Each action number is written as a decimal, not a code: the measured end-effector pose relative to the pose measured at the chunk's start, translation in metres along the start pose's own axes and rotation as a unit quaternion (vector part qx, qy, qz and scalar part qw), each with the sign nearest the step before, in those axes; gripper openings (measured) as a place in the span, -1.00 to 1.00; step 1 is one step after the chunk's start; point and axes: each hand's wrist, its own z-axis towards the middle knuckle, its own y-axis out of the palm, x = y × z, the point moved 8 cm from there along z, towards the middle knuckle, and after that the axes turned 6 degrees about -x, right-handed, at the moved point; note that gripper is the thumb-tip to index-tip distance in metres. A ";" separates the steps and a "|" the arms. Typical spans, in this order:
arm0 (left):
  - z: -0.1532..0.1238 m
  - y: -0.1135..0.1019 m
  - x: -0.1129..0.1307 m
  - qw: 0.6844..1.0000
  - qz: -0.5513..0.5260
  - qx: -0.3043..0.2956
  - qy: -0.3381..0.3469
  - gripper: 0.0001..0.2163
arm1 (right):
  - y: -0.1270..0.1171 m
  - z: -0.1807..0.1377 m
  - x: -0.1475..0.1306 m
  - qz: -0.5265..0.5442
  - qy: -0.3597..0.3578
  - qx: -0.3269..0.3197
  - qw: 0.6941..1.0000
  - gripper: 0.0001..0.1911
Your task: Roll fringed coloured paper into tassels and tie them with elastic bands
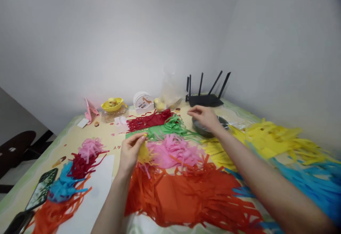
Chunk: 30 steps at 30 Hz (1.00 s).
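My left hand [132,151] pinches the top of a yellow paper tassel [145,154], whose fringed strips hang down in front of pink fringed paper [176,152]. My right hand [204,116] is raised above a dark round bowl [204,131], thumb and fingers pressed together. Whatever they may hold is too small to make out. Below both hands lies a large sheet of orange fringed paper [178,198]. Green fringed paper [160,132] and dark red fringed paper [149,121] lie behind the pink.
Finished-looking pink [90,148], red, blue and orange tassels line the left, by a phone [42,187] and white sheet [98,187]. Yellow [271,138] and blue fringed paper [314,180] cover the right. A black router [205,100], white holder [143,102] and yellow bowl [108,108] stand along the wall.
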 end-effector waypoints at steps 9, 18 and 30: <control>-0.028 0.041 0.023 0.997 -0.031 -0.064 0.003 -0.88 | 0.018 -0.126 -0.147 0.243 -0.314 0.018 0.917 -0.87; -0.031 0.045 0.021 0.993 -0.076 -0.094 -0.002 -0.90 | 0.026 -0.145 -0.169 0.021 -0.429 0.147 0.891 -0.65; -0.047 0.049 0.054 0.984 0.107 -0.101 0.101 -0.93 | 0.039 -0.140 -0.161 0.173 -0.431 -0.036 0.885 -0.55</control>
